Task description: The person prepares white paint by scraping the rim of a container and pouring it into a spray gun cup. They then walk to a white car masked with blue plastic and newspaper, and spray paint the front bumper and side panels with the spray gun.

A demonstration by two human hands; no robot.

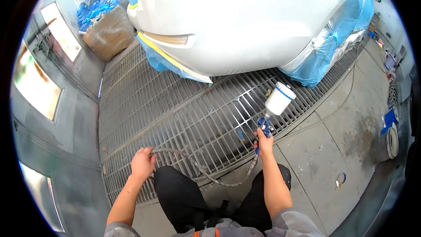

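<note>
R hand [263, 144]: spraygun [265, 125]; L hand [143, 163]: hose [199, 166].

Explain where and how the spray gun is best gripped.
Likely by the handle, from the person's side, as the right hand does: the spray gun has its wide cup at the far end, while the handle points back toward the person.

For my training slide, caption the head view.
Right hand grips a spray gun, left hand holds its hose, near a partly masked white vehicle.
</note>
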